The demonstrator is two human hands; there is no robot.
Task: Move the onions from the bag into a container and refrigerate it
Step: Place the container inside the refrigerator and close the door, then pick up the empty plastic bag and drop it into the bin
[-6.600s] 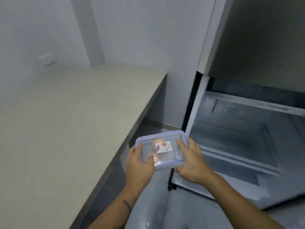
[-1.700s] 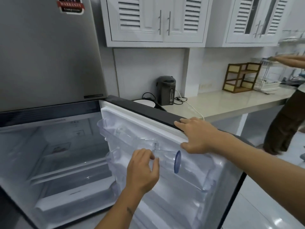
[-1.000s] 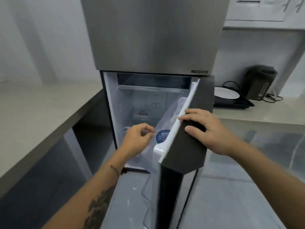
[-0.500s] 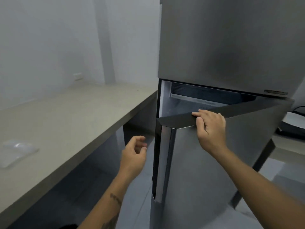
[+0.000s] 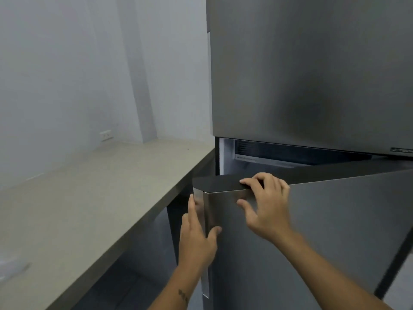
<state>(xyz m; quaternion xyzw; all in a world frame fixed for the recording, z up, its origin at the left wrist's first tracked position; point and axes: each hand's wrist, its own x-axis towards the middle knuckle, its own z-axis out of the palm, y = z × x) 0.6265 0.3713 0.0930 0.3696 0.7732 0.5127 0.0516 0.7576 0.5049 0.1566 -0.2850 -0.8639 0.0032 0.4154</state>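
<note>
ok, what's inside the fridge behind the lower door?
Only the gap above the lower door shows: white inner wall, dark vent panel. Everything lower is covered.

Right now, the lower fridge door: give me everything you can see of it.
The lower fridge door is brushed grey metal, stainless by the look, with a dark cap along its top edge and a brighter vertical strip down its free edge. It stands ajar below the closed upper door, so a lit slice of the interior shows above it. The right hand curls its fingers over the top edge, thumb on the front face; the left hand lies straight-fingered against the free edge.
</note>
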